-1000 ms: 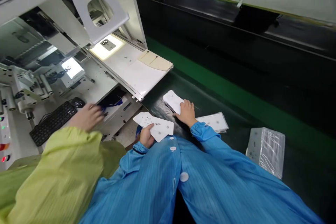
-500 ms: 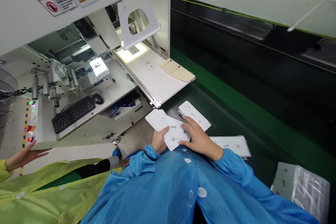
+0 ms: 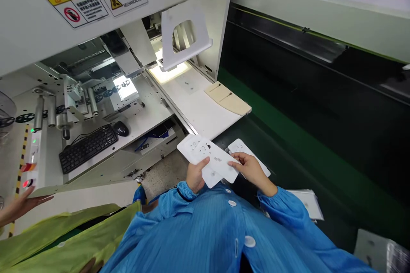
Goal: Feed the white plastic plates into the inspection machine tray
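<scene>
My left hand (image 3: pixel 196 175) is closed on the lower left of some white cards (image 3: pixel 213 158), its thumb on top. The cards overlap at an angle and carry small holes and grey marks. At their right end, the fingers of my right hand (image 3: pixel 251 169) pinch the upper card. Just beyond that hand, another white card (image 3: pixel 238 145) with small marks lies on the dark green surface, partly hidden by my fingers. A stack of white cards (image 3: pixel 309 202) rests near my right sleeve.
Ahead stands a machine with a white belt (image 3: pixel 205 113) and a beige plate (image 3: pixel 229 98) at its edge. A keyboard (image 3: pixel 88 147) and mouse (image 3: pixel 121 128) sit on its left ledge. Another person's hand (image 3: pixel 25 205) is beside the red button. A plastic-wrapped bundle (image 3: pixel 376 249) lies lower right.
My right hand has shifted from the middle of the held cards to the upper card's right end. The upper card now lies across the lower one. The camera view has shifted.
</scene>
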The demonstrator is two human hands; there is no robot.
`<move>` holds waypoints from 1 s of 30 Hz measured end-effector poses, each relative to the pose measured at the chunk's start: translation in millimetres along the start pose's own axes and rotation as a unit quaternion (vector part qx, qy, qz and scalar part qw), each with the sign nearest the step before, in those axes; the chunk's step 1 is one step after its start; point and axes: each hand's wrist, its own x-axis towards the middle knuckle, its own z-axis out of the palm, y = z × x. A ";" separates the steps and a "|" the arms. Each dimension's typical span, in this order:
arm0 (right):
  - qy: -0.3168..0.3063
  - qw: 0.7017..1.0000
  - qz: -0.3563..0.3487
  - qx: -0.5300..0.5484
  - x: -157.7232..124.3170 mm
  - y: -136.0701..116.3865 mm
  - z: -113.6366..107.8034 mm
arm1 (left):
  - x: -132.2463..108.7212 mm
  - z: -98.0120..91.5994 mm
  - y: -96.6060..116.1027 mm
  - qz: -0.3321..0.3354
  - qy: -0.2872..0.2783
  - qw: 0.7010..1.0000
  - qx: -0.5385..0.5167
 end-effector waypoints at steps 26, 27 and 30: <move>0.024 0.857 -0.226 -0.462 131.0 -32.6 28.2 | 32.1 5.5 32.2 -0.083 -0.048 0.994 0.046; 0.030 0.858 -0.221 -0.462 132.4 -33.6 29.7 | 32.6 6.1 31.6 -0.083 -0.049 0.994 0.047; 0.047 0.859 -0.217 -0.462 136.0 -37.5 32.3 | 33.8 6.5 29.7 -0.085 -0.051 0.994 0.049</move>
